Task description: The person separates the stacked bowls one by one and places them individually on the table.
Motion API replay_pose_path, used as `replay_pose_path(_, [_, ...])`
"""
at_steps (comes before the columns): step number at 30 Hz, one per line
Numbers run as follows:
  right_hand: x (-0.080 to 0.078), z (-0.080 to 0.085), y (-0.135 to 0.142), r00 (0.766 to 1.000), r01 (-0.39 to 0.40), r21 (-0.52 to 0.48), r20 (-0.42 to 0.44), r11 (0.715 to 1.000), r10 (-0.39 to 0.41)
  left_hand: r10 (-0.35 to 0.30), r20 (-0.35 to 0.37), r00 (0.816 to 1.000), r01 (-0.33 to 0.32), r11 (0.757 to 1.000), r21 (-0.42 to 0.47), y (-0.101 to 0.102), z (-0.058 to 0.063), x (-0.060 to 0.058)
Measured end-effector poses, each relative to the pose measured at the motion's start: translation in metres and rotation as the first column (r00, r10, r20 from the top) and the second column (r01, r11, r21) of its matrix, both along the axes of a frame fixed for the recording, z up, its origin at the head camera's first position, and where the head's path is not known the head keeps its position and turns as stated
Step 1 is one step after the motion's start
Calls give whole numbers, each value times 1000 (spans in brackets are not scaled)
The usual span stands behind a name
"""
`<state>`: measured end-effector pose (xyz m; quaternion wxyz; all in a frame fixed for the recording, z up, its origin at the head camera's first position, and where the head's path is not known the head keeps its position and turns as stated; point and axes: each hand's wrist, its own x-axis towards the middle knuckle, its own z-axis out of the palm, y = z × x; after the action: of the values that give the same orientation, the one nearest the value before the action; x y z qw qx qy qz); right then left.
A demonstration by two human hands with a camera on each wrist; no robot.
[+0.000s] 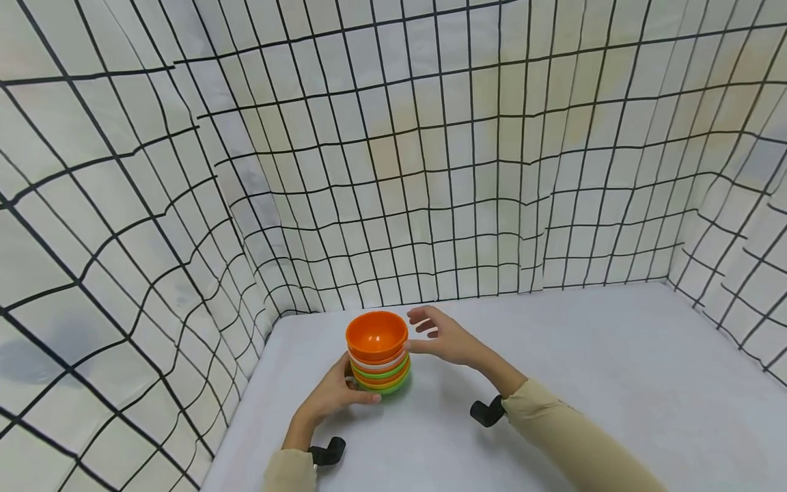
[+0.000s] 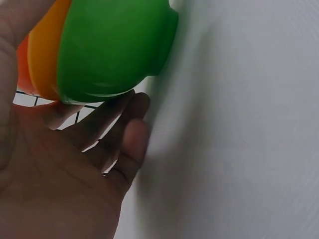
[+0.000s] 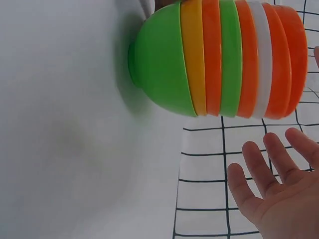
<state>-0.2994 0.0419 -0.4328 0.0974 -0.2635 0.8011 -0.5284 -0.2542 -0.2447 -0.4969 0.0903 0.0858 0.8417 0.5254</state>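
A stack of nested bowls (image 1: 380, 369) in orange, white, yellow-orange and green sits on the white table, with a green bowl (image 3: 162, 62) lowest. The topmost orange bowl (image 1: 376, 335) shows its hollow inside. Around the left side of the lower stack my left hand (image 1: 330, 395) curves, thumb in front and fingers behind, gripping it low down. In the left wrist view, fingertips touch the green bowl's underside. My right hand (image 1: 447, 339) is spread beside the top rim, thumb close to the orange bowl; its other fingers are apart from the stack in the right wrist view.
White table surface (image 1: 590, 355) extends to the right of the stack. White walls with a black grid (image 1: 455, 171) rise behind and at both sides, the back one close behind the bowls. Both wrists carry a black device (image 1: 488, 411).
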Motion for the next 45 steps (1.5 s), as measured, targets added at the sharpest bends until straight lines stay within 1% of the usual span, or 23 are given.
replay_pose_path(4, [-3, -2, -12, 999, -33, -14, 26, 999, 33, -2, -13, 1000, 2, 1000, 4, 1, -5, -4])
replay_pose_path(8, [-4, -4, -20, 997, -60, -28, 40, 998, 61, -24, -17, 1000, 24, 1000, 6, 1, -7, -6])
replay_pose_path(14, [-7, -5, -29, 992, -100, -59, 66, 993, 104, -54, -26, 998, 55, 998, 25, 1, -8, -8])
replay_pose_path(21, [-11, -7, -36, 985, -132, -72, 98, 989, 139, -57, -32, 998, 59, 997, 44, 0, -14, -9])
replay_pose_path(24, [-12, -8, -37, 984, -136, -66, 107, 988, 143, -60, -31, 998, 62, 996, 60, 0, -16, -9])
replay_pose_path(35, [-14, -8, -39, 982, -139, -108, 115, 984, 151, -58, -28, 998, 60, 995, 75, 0, -16, -10])
replay_pose_path(39, [-14, -6, -40, 981, -140, -112, 116, 984, 153, -57, -29, 998, 59, 996, 69, 0, -15, -9])
replay_pose_path(45, [-13, -1, -45, 974, -154, -106, 151, 982, 169, -47, -26, 999, 49, 997, 67, 1, -14, -9])
